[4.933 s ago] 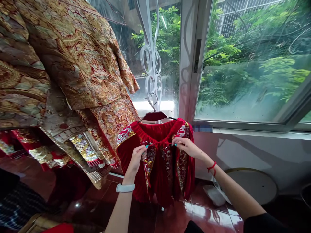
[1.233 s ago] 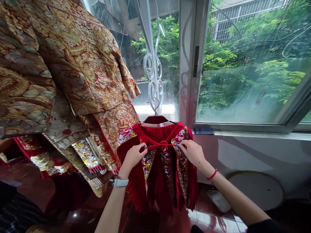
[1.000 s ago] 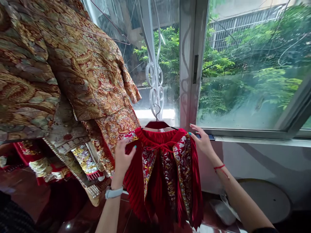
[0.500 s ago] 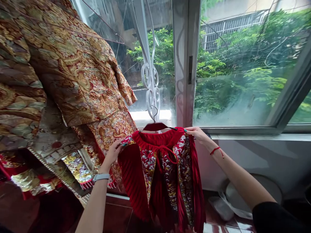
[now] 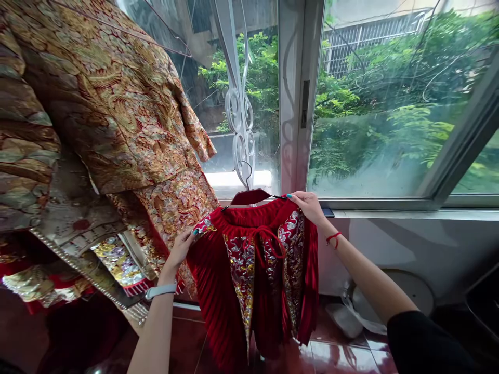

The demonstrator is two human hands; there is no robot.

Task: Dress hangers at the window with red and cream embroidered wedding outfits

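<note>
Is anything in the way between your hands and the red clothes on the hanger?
Nothing visible is in the way: your left hand and right hand both touch the red velvet garment directly, at its shoulders.

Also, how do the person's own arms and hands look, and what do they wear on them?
The left hand has a white wristband, perhaps a watch, and the right hand a thin red cord bracelet. The fingernails are painted teal. A black sleeve covers the right upper arm; the forearms are bare.
</note>
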